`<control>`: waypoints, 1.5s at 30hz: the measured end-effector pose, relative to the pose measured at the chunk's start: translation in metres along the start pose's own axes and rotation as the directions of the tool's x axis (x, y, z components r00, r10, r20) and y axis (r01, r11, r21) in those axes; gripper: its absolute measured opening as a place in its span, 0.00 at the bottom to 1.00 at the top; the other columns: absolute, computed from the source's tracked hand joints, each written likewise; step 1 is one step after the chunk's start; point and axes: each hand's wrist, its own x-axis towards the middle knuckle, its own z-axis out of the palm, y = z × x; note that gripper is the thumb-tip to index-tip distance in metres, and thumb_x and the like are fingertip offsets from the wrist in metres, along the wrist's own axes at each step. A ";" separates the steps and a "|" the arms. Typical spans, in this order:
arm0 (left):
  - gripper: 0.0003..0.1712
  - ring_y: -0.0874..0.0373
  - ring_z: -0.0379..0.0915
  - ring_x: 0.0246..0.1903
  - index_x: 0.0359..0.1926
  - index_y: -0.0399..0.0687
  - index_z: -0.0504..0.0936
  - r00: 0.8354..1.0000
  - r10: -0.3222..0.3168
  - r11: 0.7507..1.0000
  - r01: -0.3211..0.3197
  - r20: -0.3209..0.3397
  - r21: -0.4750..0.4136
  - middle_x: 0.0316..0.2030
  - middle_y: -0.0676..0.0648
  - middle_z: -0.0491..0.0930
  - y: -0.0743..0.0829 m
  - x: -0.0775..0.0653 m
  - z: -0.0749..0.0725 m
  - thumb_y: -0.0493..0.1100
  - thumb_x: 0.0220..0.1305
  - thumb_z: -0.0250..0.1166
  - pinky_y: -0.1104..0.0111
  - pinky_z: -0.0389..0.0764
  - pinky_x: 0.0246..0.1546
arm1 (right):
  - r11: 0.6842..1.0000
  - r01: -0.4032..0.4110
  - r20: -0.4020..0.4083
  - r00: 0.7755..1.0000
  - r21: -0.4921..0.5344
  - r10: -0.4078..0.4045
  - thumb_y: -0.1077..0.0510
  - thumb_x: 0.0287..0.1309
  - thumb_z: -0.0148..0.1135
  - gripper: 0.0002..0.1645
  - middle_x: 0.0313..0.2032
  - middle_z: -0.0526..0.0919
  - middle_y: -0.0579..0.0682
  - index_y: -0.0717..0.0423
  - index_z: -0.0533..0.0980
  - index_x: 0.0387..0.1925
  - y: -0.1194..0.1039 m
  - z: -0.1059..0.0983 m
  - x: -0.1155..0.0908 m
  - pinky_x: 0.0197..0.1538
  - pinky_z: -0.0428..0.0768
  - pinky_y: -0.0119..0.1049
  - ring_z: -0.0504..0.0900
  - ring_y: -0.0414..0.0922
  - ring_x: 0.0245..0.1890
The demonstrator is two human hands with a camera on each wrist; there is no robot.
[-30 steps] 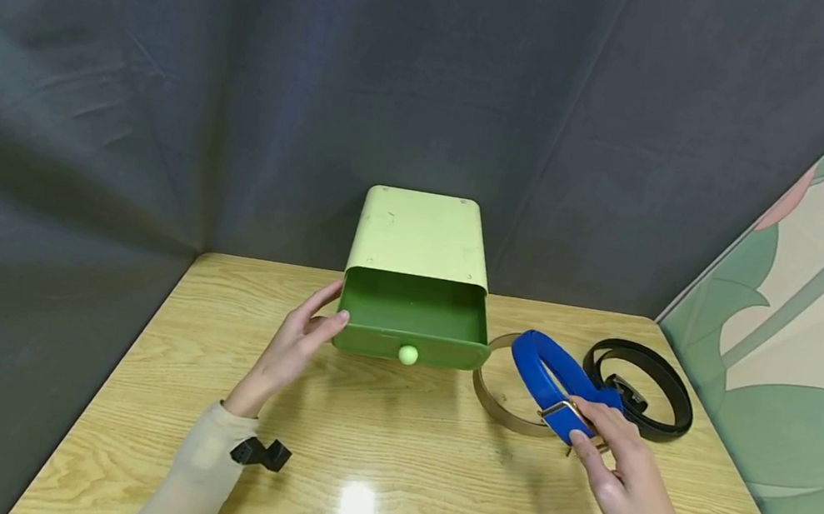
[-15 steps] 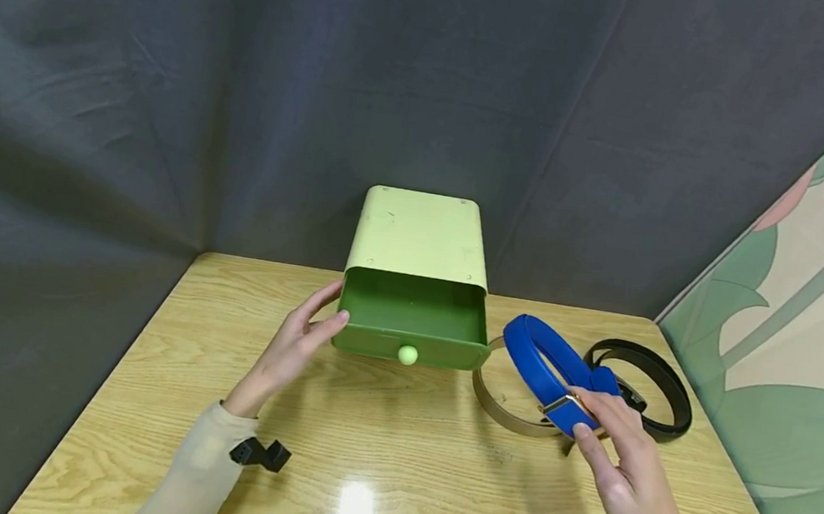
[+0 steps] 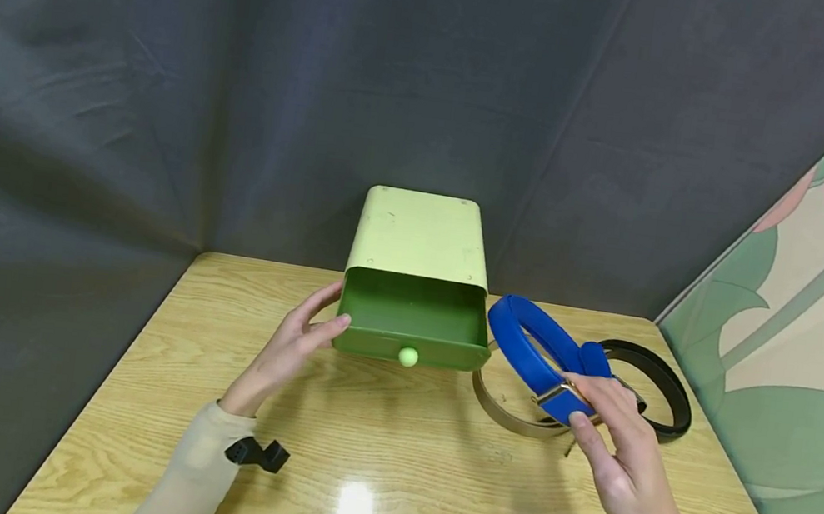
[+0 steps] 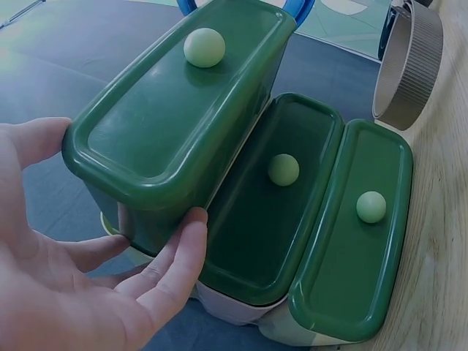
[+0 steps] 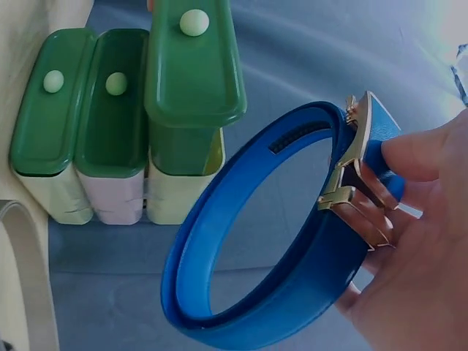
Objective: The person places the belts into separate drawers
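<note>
My right hand (image 3: 624, 459) grips a rolled blue belt (image 3: 525, 357) by its gold-coloured buckle (image 5: 358, 175), thumb on one face. The coil hangs in a loose ring above the table, just right of an open green drawer (image 3: 414, 312). That drawer, the top one of a pale green cabinet (image 3: 422, 229), is pulled out and its visible inside is bare. My left hand (image 3: 292, 353) holds the drawer's left end, thumb at the front edge and fingers along its side, as the left wrist view shows. A round pale knob (image 3: 408, 356) sits on its front.
Below the pulled-out drawer, a middle drawer (image 4: 270, 219) and a bottom drawer (image 4: 358, 256) are pushed in. On the table (image 3: 167, 365) lie a coiled brown belt (image 3: 508, 418) and a coiled black belt (image 3: 669, 393). A dark curtain (image 3: 438, 84) stands behind.
My right hand has lifted the blue belt slightly and carried it leftward and away from me, closer to the drawer. My left hand keeps its place on the drawer.
</note>
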 end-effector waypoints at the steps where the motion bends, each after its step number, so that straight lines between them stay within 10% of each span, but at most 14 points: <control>1: 0.39 0.48 0.82 0.58 0.85 0.45 0.54 1.000 0.002 1.000 -0.002 0.000 -0.002 0.83 0.34 0.53 0.000 0.000 0.000 0.43 0.80 0.56 0.69 0.83 0.54 | 1.000 -0.002 0.006 1.000 0.008 0.002 0.81 0.63 0.56 0.28 0.62 0.81 0.33 0.70 0.79 0.64 -0.001 0.000 0.002 0.71 0.62 0.26 0.75 0.29 0.65; 22: 0.40 0.58 0.83 0.53 0.85 0.44 0.54 1.000 -0.010 1.000 0.011 0.016 -0.015 0.83 0.34 0.52 -0.002 -0.002 -0.002 0.42 0.79 0.58 0.66 0.84 0.53 | 0.952 0.279 0.034 0.958 0.127 -0.286 0.62 0.77 0.58 0.17 0.51 0.88 0.50 0.66 0.82 0.60 -0.017 0.022 0.039 0.63 0.66 0.33 0.80 0.41 0.56; 37: 0.39 0.46 0.80 0.60 0.85 0.46 0.55 1.000 -0.015 1.000 0.015 0.008 0.018 0.82 0.35 0.54 0.002 -0.003 -0.004 0.44 0.80 0.57 0.65 0.83 0.53 | 0.950 0.284 0.145 0.942 0.130 -0.302 0.68 0.70 0.61 0.22 0.52 0.88 0.49 0.58 0.82 0.63 -0.029 0.035 0.061 0.65 0.67 0.33 0.79 0.44 0.56; 45: 0.39 0.56 0.82 0.54 0.85 0.45 0.56 1.000 -0.017 1.000 0.017 0.007 0.017 0.82 0.35 0.55 0.001 -0.003 -0.002 0.44 0.79 0.58 0.70 0.83 0.49 | 0.964 0.208 0.212 0.947 0.167 -0.241 0.75 0.58 0.64 0.29 0.49 0.88 0.46 0.56 0.83 0.60 -0.031 0.042 0.075 0.62 0.68 0.36 0.79 0.43 0.53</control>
